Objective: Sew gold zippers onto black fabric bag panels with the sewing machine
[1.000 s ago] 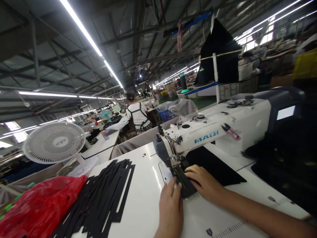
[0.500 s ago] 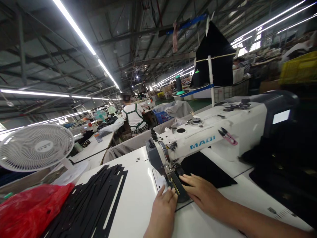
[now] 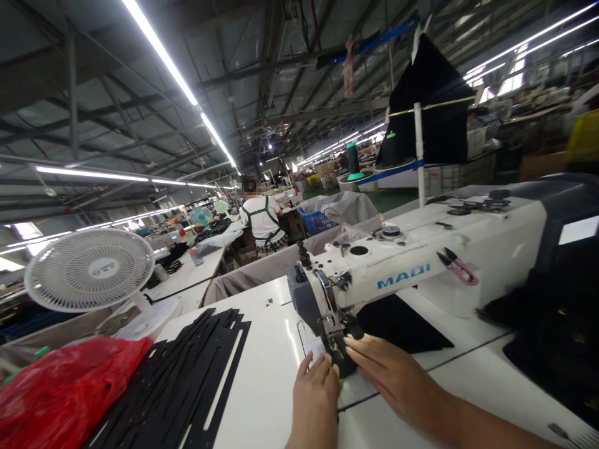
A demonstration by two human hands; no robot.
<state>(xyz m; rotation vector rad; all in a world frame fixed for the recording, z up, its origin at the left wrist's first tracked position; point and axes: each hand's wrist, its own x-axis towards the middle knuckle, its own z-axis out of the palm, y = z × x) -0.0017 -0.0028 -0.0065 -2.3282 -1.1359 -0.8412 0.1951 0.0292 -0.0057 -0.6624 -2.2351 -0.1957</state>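
A small black piece [image 3: 347, 369] with a narrow gold-coloured strip lies under the needle area of a white sewing machine [image 3: 402, 265]. My left hand [image 3: 316, 393] rests at its left edge, fingers slightly bent and lying beside a small metal plate [image 3: 314, 349]. On the other side, my right hand [image 3: 395, 372] is laid flat, with stretched fingertips touching the piece close to the presser foot. Behind my right hand, a larger black panel [image 3: 402, 324] lies under the machine arm. Part of the small piece is hidden by the foot and my fingers.
Left of the machine lies a pile of black strips [image 3: 187, 374], with a red plastic bag [image 3: 70, 390] beside it. A white fan [image 3: 93, 271] stands behind. Pink-handled thread snips [image 3: 458, 267] sit on the machine arm. A person [image 3: 262, 218] stands farther back.
The view has swung slightly left, so things sit farther right. The small black piece has advanced farther under the presser foot, and both hands have moved with it.
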